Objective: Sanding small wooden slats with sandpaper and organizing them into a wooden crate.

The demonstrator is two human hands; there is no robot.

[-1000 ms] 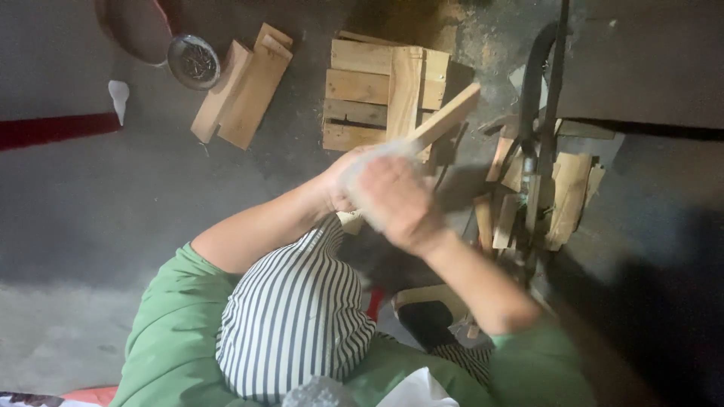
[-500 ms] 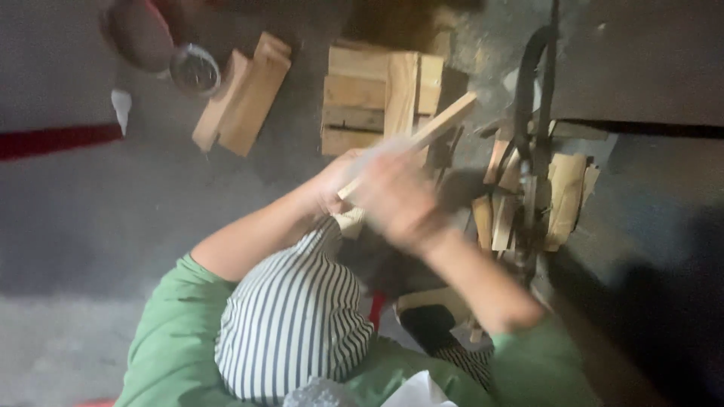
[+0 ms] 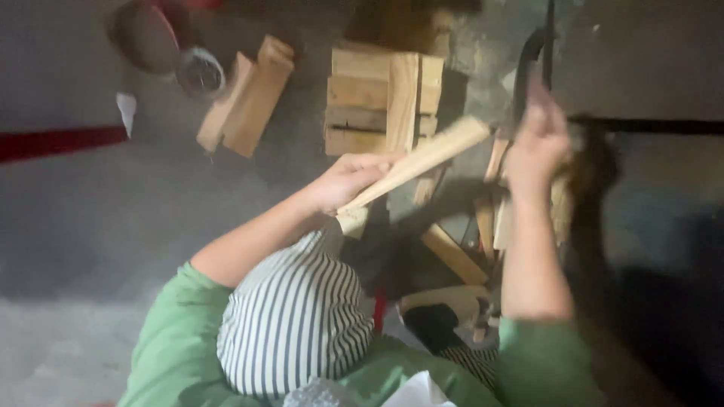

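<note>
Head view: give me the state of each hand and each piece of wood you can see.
Left hand: closed round the lower end of the wooden stick.
Wooden stick: held off the floor, tilted up to the right.
Right hand: raised, off the stick, by a dark curved bar; grip blurred.
Stacked blocks: piled on the floor.
Two planks: lying side by side.
Round tin: on the floor.

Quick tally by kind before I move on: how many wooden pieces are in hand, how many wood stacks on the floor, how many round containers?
Wooden stick held in the left hand: 1
Stacks of wooden blocks on the floor: 2
Round containers at top left: 2
Total: 5
The right hand is raised, blurred; loose wood pieces beneath it are too jumbled to count.
</note>
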